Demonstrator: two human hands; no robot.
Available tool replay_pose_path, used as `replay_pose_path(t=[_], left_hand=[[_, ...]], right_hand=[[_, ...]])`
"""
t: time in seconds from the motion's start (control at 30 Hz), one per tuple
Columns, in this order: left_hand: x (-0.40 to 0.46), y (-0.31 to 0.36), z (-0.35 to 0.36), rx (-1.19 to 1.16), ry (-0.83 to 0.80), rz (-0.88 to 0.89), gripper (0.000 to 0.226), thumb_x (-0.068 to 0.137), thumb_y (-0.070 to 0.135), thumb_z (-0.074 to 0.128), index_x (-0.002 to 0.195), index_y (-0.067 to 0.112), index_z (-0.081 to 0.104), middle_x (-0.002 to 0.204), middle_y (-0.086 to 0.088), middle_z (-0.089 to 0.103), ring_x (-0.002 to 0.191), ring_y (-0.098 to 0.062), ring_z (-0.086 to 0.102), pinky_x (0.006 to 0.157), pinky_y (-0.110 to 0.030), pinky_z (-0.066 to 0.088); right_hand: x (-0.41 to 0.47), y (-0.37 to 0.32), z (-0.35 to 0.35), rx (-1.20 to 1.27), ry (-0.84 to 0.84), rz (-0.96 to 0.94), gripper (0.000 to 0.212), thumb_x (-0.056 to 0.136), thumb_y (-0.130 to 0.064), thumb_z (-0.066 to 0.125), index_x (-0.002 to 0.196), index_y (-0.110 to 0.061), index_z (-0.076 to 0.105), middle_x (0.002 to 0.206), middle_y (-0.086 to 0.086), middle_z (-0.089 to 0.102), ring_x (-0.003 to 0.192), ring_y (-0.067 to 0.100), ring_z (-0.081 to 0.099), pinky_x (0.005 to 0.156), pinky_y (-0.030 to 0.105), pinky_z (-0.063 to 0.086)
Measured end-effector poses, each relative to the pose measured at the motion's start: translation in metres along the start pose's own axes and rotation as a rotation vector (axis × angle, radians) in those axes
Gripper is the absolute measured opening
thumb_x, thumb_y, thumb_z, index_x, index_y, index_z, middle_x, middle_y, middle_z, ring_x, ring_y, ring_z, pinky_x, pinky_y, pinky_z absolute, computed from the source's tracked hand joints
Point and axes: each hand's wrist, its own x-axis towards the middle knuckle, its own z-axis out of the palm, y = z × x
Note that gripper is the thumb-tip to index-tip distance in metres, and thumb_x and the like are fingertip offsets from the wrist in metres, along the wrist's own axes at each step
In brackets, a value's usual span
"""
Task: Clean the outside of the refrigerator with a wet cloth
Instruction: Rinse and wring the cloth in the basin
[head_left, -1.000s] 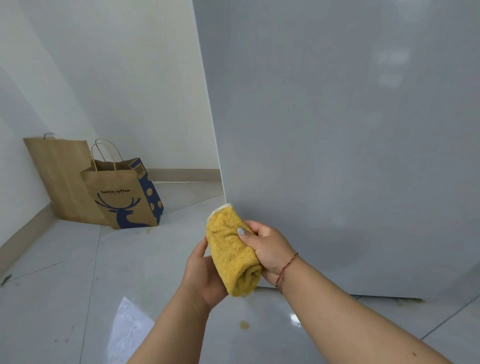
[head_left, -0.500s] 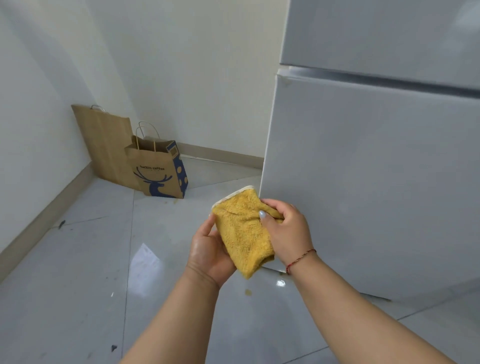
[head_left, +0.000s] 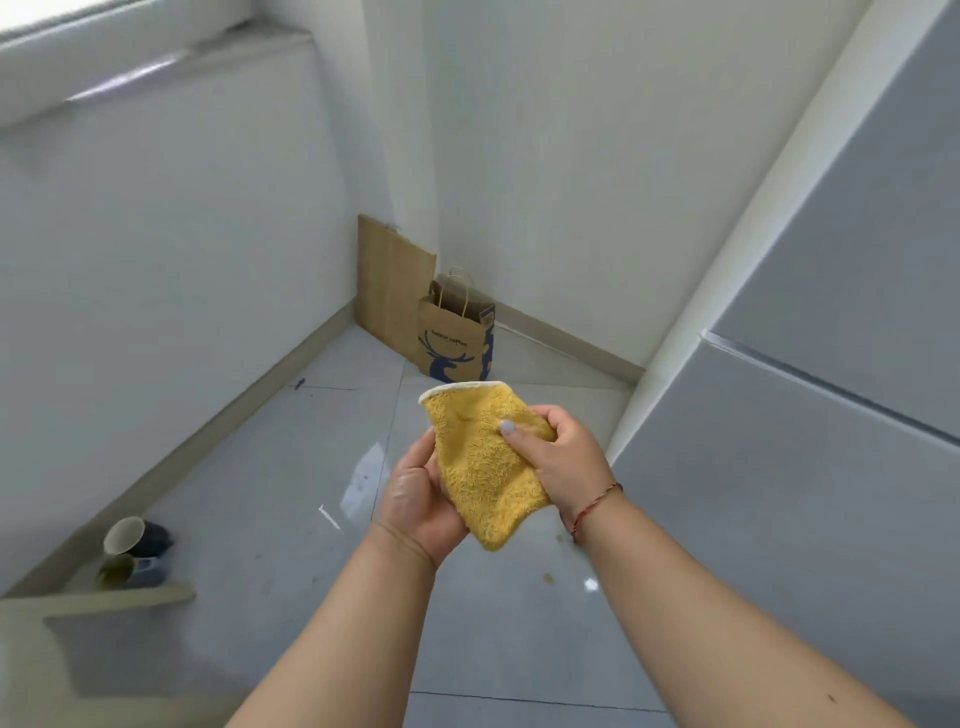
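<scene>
Both hands, left hand (head_left: 421, 499) and right hand (head_left: 563, 457), grip folded yellow terry cloth (head_left: 483, 462); refolding step; next, press it onto grey refrigerator door (head_left: 789, 493).

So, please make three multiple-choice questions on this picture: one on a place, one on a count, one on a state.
1. Where do the paper bags stand?
A. in the far corner
B. on the refrigerator
C. at the person's feet

2. How many cups lie on the floor at lower left?
A. none
B. two
C. five

3. What is the cloth's state?
A. spread on the floor
B. held in both hands
C. pressed on the refrigerator

Answers:
1 A: paper bags lean by the walls.
2 B: cups lie together.
3 B: left hand and right hand hold the cloth, off the refrigerator.
</scene>
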Motion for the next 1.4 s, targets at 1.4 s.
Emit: replay_pose_path(t=[1.4], left_hand=[[-0.438, 0.294, -0.366, 0.388, 1.351, 0.556, 0.054, 0.086, -0.012, 0.041, 0.127, 0.020, 0.058, 0.143, -0.014, 0.048, 0.125, -0.029, 0.052, 0.101, -0.042, 0.046]], right_hand=[[-0.160, -0.043, 0.596, -1.079, -0.989, -0.324, 0.048, 0.093, -0.008, 0.038, 0.137, -0.027, 0.045, 0.126, 0.002, 0.054, 0.111, 0.024, 0.054, 0.086, 0.027, 0.042]])
